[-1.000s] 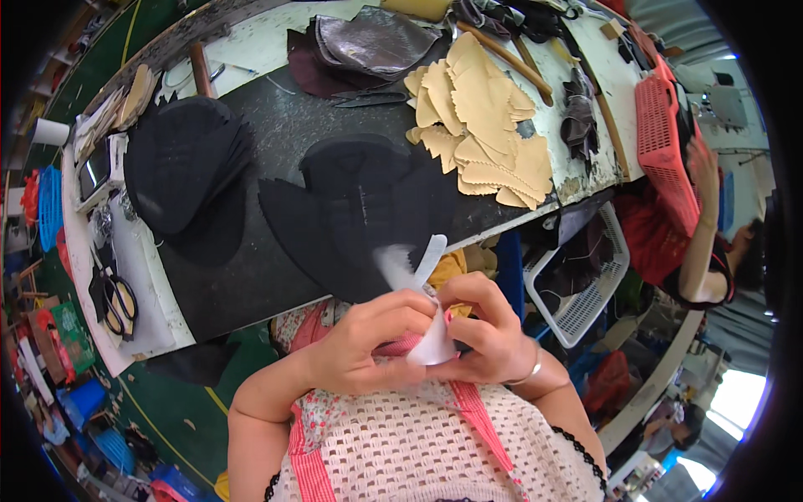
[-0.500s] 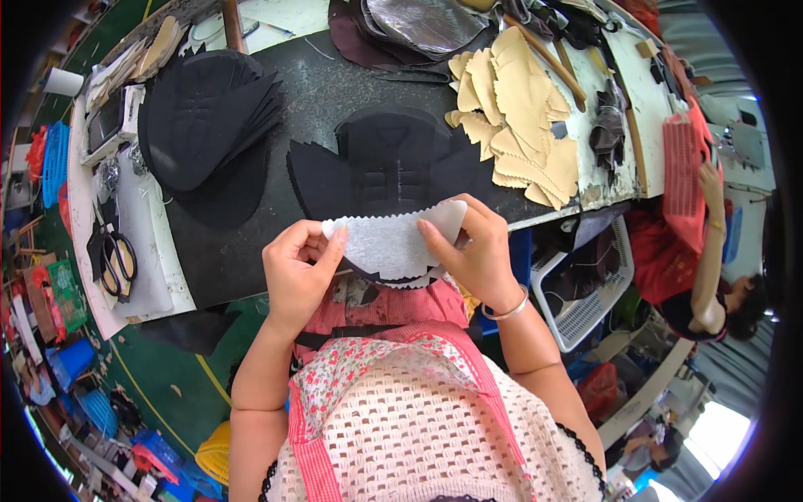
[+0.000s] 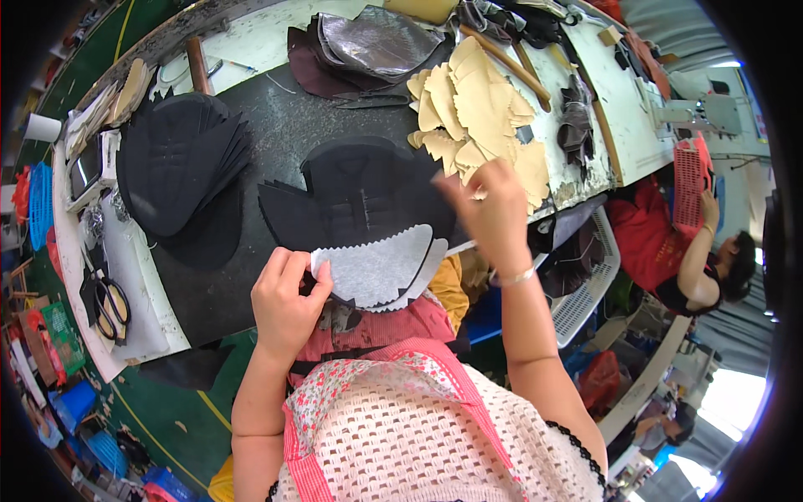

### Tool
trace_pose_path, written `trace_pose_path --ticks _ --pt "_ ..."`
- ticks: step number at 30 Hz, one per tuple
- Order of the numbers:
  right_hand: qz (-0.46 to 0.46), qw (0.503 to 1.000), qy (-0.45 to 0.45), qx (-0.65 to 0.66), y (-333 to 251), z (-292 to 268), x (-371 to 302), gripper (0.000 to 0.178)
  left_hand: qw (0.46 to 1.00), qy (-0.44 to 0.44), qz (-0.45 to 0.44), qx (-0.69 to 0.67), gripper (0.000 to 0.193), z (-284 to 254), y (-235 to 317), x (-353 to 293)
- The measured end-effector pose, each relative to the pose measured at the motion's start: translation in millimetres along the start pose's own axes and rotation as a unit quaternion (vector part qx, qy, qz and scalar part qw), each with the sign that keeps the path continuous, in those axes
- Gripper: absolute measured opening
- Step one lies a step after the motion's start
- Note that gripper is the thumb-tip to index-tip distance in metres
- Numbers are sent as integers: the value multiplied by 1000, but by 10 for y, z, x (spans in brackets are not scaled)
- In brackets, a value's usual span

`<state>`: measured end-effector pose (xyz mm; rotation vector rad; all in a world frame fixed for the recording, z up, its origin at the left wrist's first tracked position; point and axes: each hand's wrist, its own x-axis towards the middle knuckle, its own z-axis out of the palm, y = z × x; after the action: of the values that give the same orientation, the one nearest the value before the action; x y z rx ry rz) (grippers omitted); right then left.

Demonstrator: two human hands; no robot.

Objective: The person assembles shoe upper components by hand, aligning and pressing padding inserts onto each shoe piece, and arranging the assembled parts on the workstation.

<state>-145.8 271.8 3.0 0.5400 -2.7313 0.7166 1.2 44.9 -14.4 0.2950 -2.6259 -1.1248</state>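
Observation:
My left hand (image 3: 288,293) pinches the left end of a grey fabric piece (image 3: 376,266) with zigzag edges. A second grey layer with dark edging shows beneath its right end. My right hand (image 3: 495,213) is off the fabric, raised beside a pile of tan zigzag-edged pieces (image 3: 481,92). It is blurred, with a finger stretched out apart from the others and nothing visible in it; whether it touches the pile I cannot tell. Just beyond the grey piece lies a stack of black cut pieces (image 3: 360,180) on the dark work mat (image 3: 280,125).
Another black stack (image 3: 180,159) lies to the left, with black-handled scissors (image 3: 107,305) nearer me. Silver and dark brown sheets (image 3: 376,42) sit at the back. A white basket (image 3: 585,293) stands below the table's right edge. Farther right, a person (image 3: 694,259) holds a red basket (image 3: 691,180).
My right hand has let go of the grey fabric piece and moved up and right toward the tan pile. My left hand keeps its end; the piece's right side now hangs free. The view has shifted.

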Motion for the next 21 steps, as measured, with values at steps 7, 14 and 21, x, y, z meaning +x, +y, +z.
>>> trace_pose_path --ticks 7,14,21 --pt "42 993 39 -107 830 371 530 47 991 -10 58 116 28 -129 13 124" --pt "95 991 -8 -95 795 203 596 37 954 168 33 246 31 -633 -408 465" --pt "240 829 -30 505 801 187 645 13 954 83 4 288 36 -984 -903 496"
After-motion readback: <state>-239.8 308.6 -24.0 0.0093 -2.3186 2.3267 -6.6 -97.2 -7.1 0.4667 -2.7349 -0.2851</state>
